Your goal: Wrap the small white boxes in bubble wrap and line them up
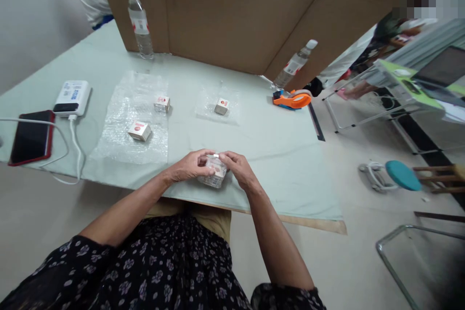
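Note:
Near the front edge of the table, a small box wrapped in bubble wrap (pixel 213 180) sits between my hands. My left hand (pixel 189 165) grips its left side, fingers curled round it. Against its upper right, my right hand (pixel 238 167) is closed, with the fingertips at a small white piece (pixel 216 155) on the top edge. Beyond my hands, a small white box (pixel 221 106) with a red mark rests on a sheet of bubble wrap (pixel 203 114). On a larger bubble wrap sheet (pixel 116 121) to the left lie a small box (pixel 139 131) and another small box (pixel 162 103).
An orange tape dispenser (pixel 292 100) stands at the right edge. Two water bottles (pixel 141 29) (pixel 295 65) stand before a cardboard panel (pixel 225 14). At left are a white power bank (pixel 74 97) with a cable and a phone (pixel 32 136). A teal stool (pixel 403 175) is on the floor.

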{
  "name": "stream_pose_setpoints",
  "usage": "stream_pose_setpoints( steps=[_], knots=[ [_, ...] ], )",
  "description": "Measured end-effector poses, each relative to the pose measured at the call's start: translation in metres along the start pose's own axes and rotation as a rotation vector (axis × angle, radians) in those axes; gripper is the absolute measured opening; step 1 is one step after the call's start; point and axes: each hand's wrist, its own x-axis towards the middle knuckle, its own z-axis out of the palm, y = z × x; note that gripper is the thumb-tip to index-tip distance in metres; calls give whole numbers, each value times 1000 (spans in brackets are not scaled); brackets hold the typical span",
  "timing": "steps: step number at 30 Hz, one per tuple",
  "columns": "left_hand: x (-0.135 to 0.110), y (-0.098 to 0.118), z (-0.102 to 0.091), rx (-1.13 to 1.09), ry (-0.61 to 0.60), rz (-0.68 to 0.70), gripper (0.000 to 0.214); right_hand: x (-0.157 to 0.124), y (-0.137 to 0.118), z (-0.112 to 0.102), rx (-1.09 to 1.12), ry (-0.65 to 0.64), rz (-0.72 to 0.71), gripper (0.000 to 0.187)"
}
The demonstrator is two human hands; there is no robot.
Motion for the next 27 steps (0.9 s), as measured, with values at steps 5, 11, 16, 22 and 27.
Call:
stream_pose_setpoints(
  steps=[5,11,16,22,27],
  knots=[
    [0,1,2,-1,7,18,80,15,-2,6,145,38,48,38],
    [2,-4,0,-47,44,25,73,10,-4,7,149,80,-69,22],
    [7,-10,-1,7,123,84,66,0,-10,4,-48,59,-144,15],
    [10,-18,0,4,206,88,62,1,-19,-5,-228,-150,-147,21],
    [9,-17,3,-14,213,88,64,3,-20,-10,-217,-195,-132,30]
  ],
)
